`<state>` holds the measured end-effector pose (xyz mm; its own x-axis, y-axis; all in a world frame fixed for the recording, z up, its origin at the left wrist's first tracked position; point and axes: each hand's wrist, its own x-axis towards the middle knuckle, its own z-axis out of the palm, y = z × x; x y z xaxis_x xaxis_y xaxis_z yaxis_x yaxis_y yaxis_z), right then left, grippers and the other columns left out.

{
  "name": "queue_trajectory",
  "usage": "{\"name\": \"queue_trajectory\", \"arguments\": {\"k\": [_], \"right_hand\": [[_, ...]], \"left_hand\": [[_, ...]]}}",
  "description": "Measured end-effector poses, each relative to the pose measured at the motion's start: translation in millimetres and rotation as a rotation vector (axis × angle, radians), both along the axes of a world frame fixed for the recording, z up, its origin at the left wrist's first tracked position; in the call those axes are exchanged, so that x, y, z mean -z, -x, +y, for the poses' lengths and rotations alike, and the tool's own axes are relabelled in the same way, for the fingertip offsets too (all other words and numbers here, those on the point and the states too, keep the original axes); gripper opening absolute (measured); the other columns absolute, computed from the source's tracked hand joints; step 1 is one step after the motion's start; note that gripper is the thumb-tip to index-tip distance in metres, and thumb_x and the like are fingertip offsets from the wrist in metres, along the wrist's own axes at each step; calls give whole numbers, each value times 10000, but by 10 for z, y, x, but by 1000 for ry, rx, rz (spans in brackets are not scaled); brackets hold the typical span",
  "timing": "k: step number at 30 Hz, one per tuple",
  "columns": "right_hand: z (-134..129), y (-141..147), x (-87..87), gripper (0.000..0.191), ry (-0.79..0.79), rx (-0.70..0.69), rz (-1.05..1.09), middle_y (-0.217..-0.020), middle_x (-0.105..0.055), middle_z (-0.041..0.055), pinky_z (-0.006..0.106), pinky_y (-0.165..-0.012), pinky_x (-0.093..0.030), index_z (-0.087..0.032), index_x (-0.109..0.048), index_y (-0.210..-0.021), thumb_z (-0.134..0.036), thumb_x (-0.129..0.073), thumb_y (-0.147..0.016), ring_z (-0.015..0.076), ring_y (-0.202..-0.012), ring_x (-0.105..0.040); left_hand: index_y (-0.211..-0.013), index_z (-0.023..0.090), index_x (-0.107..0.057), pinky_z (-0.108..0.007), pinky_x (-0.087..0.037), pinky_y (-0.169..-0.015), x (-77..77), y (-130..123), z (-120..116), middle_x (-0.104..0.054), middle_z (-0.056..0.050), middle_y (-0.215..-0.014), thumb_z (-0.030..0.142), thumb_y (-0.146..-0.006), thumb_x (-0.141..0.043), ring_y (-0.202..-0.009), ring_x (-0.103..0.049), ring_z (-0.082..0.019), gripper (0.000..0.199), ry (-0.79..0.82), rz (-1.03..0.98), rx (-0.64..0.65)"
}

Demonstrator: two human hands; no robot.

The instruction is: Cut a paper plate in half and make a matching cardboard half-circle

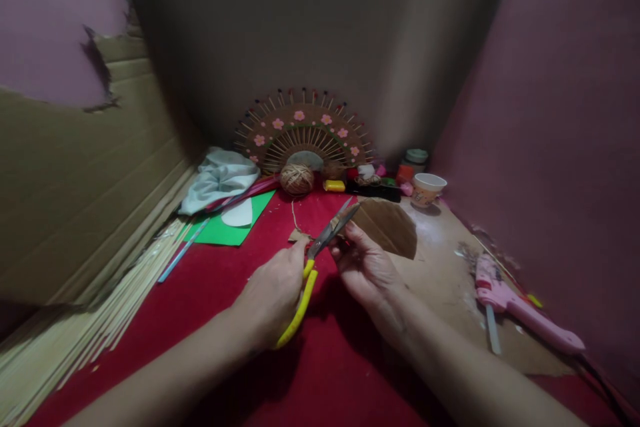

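Note:
Scissors (327, 237) with yellow handles are gripped in my left hand (280, 287), their dark blades parted and pointing up to the right. My right hand (367, 267) pinches a small brown cardboard piece (340, 219) at the blades, much of it hidden by the fingers and scissors. Another bit of brown cardboard (296, 236) shows by my left thumb. Twine (295, 213) runs down to there from a twine ball (297, 179). Just behind my right hand lies a larger curved cardboard piece (387, 227).
A flower-decorated stick fan (299, 117) stands at the back. Green sheet (235, 230), pale cloth (223, 177) and long thin sticks (125, 300) lie left. On the right are a paper cup (428, 191), a pink glue gun (525, 320) and a cardboard sheet (440, 280). Walls flank the red surface (200, 320).

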<state>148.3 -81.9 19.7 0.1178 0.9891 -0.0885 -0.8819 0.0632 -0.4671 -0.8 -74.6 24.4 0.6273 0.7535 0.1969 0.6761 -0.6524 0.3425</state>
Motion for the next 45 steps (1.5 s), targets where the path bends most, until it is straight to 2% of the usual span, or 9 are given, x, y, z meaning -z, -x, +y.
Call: {"name": "queue_trajectory", "arguments": {"k": [11, 19, 25, 29, 37, 41, 45], "right_hand": [[-38, 0, -72, 78, 36, -15, 2, -604, -657, -2, 161, -441, -409, -147, -656, -643, -105, -706, -601, 85, -514, -557], [-33, -10, -39, 97, 38, 4, 20, -625, -662, -2, 148, -457, -429, -145, -662, -638, -108, -729, -579, 76, -526, -564], [-27, -21, -7, 111, 4, 37, -26, -650, -659, 3, 194, -514, -434, -165, -660, -691, -183, -731, -607, 96, -570, -557], [-30, -18, -13, 118, 31, 34, -11, -634, -647, -9, 212, -551, -417, -169, -649, -692, -201, -734, -616, 95, -576, -536], [-43, -15, -41, 157, 22, 28, 34, -626, -635, -43, 197, -540, -378, -177, -630, -667, -126, -749, -579, 77, -572, -519], [-40, -24, -21, 102, 1, 1, 29, -656, -650, -27, 207, -572, -400, -175, -642, -687, -160, -724, -627, 85, -600, -539], [-31, -22, 2, 34, -11, -14, 18, -657, -662, -2, 191, -542, -409, -163, -658, -683, -161, -688, -669, 90, -600, -559]], "left_hand": [[-1289, 114, -257, -441, -427, -871, 74, 31, 33, -531, -170, -1111, 216, -808, -360, -1070, -494, -263, 502, -16, -37, 43], [-1317, 99, -214, -442, -426, -869, 80, 17, 11, -522, -181, -1138, 199, -797, -365, -1085, -492, -269, 551, 2, -30, -6], [-1319, 119, -199, -449, -387, -918, 98, 8, 10, -452, -186, -1239, 211, -803, -354, -1134, -458, -259, 546, -29, -73, 6], [-1307, 106, -216, -441, -396, -905, 83, -12, -6, -496, -187, -1178, 211, -820, -325, -1124, -469, -262, 510, 6, -76, -22], [-1293, 103, -244, -420, -438, -831, 48, -33, -8, -551, -175, -1088, 188, -806, -345, -1022, -535, -258, 504, 100, -80, -26], [-1284, 110, -265, -416, -440, -817, 40, -45, -8, -564, -170, -1063, 205, -817, -337, -1006, -544, -258, 482, 129, -98, -32], [-1289, 102, -259, -403, -440, -803, 27, -61, -17, -570, -172, -1054, 209, -816, -339, -979, -558, -257, 491, 151, -111, -42]]}}
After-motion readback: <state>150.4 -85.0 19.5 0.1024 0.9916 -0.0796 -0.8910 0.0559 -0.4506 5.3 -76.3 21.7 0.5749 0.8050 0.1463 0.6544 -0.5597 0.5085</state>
